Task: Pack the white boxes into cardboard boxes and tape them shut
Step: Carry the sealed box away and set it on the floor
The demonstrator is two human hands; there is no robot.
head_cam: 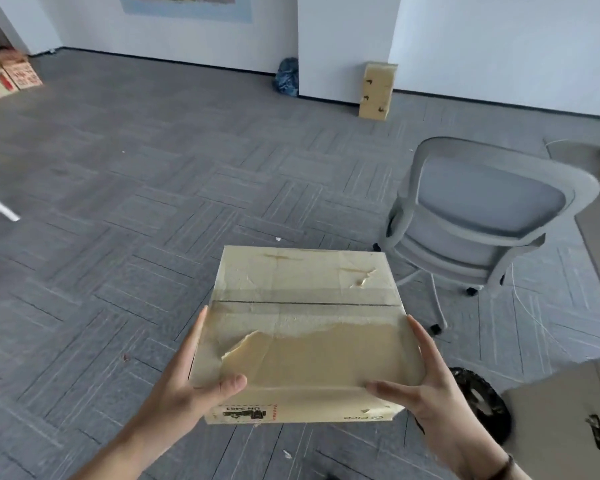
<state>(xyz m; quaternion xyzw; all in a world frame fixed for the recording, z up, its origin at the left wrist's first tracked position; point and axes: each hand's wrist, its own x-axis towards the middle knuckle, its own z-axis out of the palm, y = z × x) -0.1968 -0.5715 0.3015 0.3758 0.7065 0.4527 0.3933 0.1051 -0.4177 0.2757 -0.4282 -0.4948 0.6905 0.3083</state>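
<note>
both forearms are bare, with no sleeves in view. the left hand (184, 393) wears nothing. a thin dark band circles the wrist of the right hand (433, 400).

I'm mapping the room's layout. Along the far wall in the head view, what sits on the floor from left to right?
Printed cartons in the left corner → dark blue bag at the wall's corner → tall tan box standing upright against the wall.
</note>
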